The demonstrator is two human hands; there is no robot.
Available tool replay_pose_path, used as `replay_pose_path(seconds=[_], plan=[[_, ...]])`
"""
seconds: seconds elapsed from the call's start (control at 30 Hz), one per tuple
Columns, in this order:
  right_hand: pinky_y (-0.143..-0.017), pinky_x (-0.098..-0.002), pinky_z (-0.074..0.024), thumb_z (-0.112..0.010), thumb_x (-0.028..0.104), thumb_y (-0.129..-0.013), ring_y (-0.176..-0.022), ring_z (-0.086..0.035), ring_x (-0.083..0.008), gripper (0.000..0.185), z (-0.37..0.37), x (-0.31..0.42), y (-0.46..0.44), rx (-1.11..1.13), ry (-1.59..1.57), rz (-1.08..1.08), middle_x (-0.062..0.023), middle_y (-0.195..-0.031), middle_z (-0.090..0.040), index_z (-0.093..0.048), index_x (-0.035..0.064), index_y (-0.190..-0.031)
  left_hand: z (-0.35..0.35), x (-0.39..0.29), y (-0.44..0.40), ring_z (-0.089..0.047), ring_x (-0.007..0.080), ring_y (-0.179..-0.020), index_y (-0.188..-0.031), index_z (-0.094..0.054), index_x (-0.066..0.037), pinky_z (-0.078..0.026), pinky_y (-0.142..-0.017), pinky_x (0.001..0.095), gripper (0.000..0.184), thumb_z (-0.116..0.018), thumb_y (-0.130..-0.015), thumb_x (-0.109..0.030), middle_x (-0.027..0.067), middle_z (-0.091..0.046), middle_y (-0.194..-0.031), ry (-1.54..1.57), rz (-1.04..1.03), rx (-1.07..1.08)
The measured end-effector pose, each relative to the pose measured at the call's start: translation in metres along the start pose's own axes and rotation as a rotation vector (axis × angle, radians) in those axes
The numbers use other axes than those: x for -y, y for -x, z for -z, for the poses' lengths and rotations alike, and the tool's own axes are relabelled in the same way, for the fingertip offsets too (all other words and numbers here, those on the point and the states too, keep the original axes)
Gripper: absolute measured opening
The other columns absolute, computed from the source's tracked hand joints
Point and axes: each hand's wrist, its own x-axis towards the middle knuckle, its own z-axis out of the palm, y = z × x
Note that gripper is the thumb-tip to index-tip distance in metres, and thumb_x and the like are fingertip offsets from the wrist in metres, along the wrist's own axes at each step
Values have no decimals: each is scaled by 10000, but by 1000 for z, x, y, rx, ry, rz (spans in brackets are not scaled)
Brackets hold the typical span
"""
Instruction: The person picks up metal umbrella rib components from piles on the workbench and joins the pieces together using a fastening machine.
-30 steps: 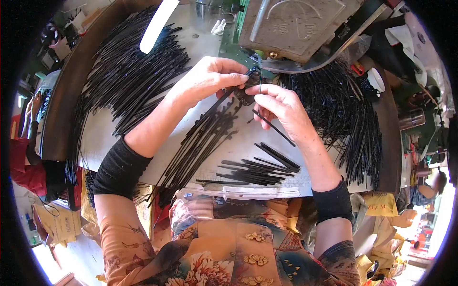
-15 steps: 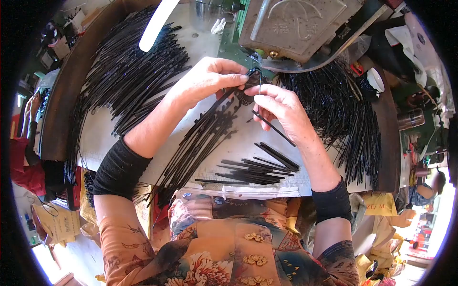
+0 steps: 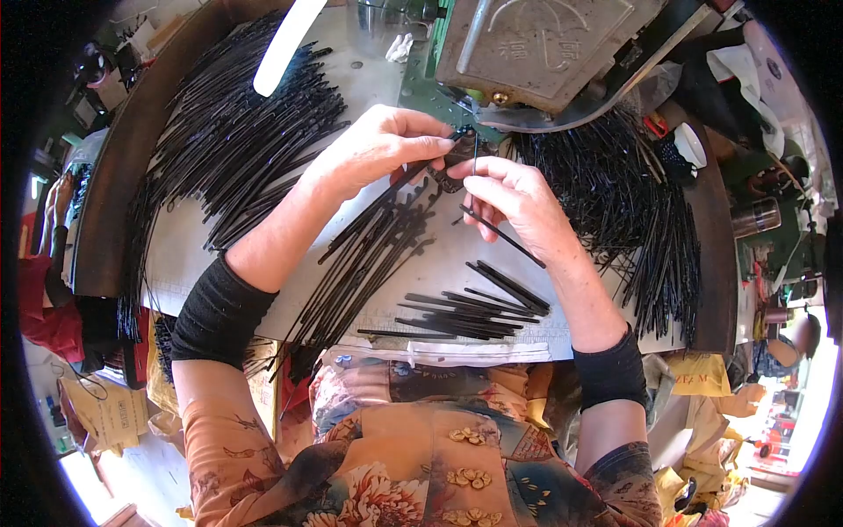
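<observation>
My left hand [image 3: 382, 151] is pinched around the upper end of long thin black rods [image 3: 367, 219] that look like umbrella ribs. They slant down to the lower left. My right hand [image 3: 516, 204] is closed by the same machine head, fingertips together beside a thin upright pin. A short black rod [image 3: 503, 236] sticks out from under its fingers toward the lower right. Both hands meet in front of a dark metal fitting [image 3: 450, 177] below the machine [image 3: 544, 57]; the exact contact point is hidden by the fingers.
A large heap of black rods [image 3: 250, 114] lies left, another heap [image 3: 606, 184] right. Long rods [image 3: 356, 281] and short rods [image 3: 479, 307] lie on the white tabletop [image 3: 263, 307]. Curved brown rims [image 3: 110, 202] border the table. A bright lamp tube [image 3: 288, 48] hangs above.
The lower ends of the rods in my left hand now stand apart from the long rods on the table. My right hand keeps nearly the same place.
</observation>
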Motion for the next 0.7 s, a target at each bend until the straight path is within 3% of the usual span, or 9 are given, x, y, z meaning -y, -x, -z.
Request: replay_pose_path(seconds=[0.13, 0.33, 0.5, 0.7], plan=[[-443, -171, -391, -496, 186, -895, -489, -506, -72, 279, -2, 2, 1, -10, 33, -3, -38, -683, -560, -578, -22, -1062, 0, 5, -2, -519, 67, -558, -1047, -636, 11, -382, -495, 191, 330, -620, -845, -249, 21, -610, -726, 0, -23, 13], [-431, -199, -428, -485, 165, -897, -488, -540, -87, 281, 3, 2, -1, 51, -94, -32, -71, -693, -588, -569, -36, -1075, 0, 3, -4, -457, 54, -490, -947, -652, 19, -317, -447, 189, 291, -613, -844, -250, 9, -570, -646, 172, 133, 62], [-430, -200, -428, -479, 169, -901, -512, -544, -90, 296, 3, -3, -2, 62, -164, -45, -79, -723, -592, -557, -34, -1102, 2, 0, -4, -441, 50, -477, -966, -642, 25, -296, -434, 191, 308, -613, -845, -257, 5, -557, -628, 187, 106, 84], [-442, -197, -434, -536, 217, -900, -501, -552, -99, 347, 3, 1, 1, 290, -156, -127, -109, -795, -620, -531, -24, -1150, 3, -1, -3, -435, 53, -473, -1007, -628, 34, -299, -435, 196, 336, -608, -851, -264, 11, -552, -627, 156, 83, 93]])
